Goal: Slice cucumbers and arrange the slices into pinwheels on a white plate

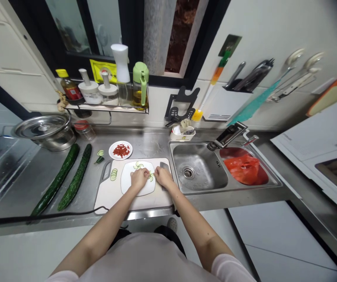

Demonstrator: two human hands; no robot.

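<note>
A white cutting board (109, 194) lies on the steel counter with a white plate (126, 181) on it. Both my hands meet over the plate's right edge. My left hand (139, 178) is curled, its fingertips pinching green cucumber slices (151, 177). My right hand (162, 176) is closed too, touching the same slices from the right. More cucumber slices (138, 165) lie along the plate's far rim, and a small stack (113, 174) rests on the board to the left. A knife blade (165, 166) lies just behind my right hand.
Two whole cucumbers (68, 178) lie left of the board, with cut ends (99, 156) nearby. A small plate of red chopped pieces (120, 150) sits behind the board. A pot (46, 131) stands far left. The sink (199, 170) with a red bag (243, 168) is right. A black cable (39, 216) runs along the counter's front.
</note>
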